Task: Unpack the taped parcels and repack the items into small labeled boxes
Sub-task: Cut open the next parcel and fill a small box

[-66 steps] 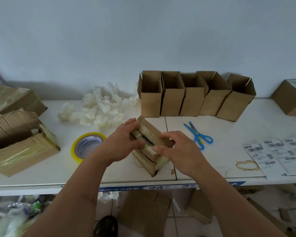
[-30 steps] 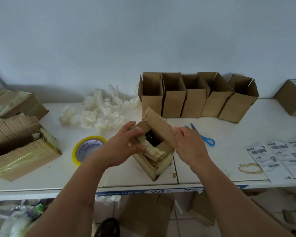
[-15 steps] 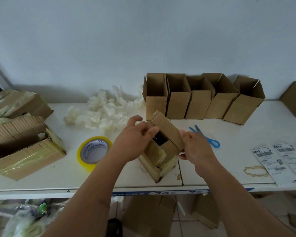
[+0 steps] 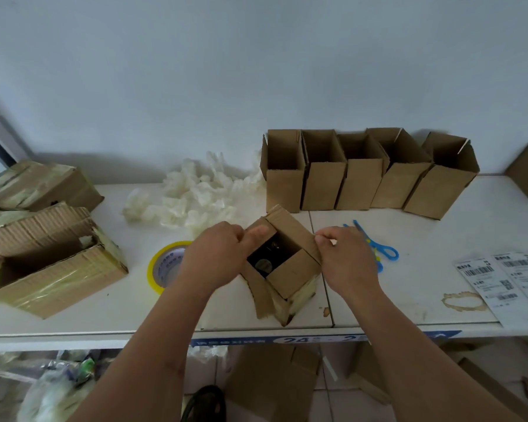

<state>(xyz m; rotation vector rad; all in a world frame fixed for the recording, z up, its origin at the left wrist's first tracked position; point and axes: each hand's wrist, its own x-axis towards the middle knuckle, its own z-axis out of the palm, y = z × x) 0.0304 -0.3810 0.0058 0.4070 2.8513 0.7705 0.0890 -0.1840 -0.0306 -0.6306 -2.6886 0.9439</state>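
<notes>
Flaps now spread; parcel [image 4: 282, 269] upright, mouth up, both hands holding.

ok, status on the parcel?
Left hand and right hand gripping flaps. Taped parcel open, dark item inside, not out. Nothing blocking.

One head-worn camera looks forward and down, close over the table [image 4: 73, 315].

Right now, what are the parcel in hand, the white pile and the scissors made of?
Parcel: brown corrugated cardboard, matte, with glossy yellowish tape on its lower edges.
White pile: crumpled translucent film, probably plastic or foam wrap.
Scissors: blue handles with a smooth, plastic look; blade material unclear.
</notes>
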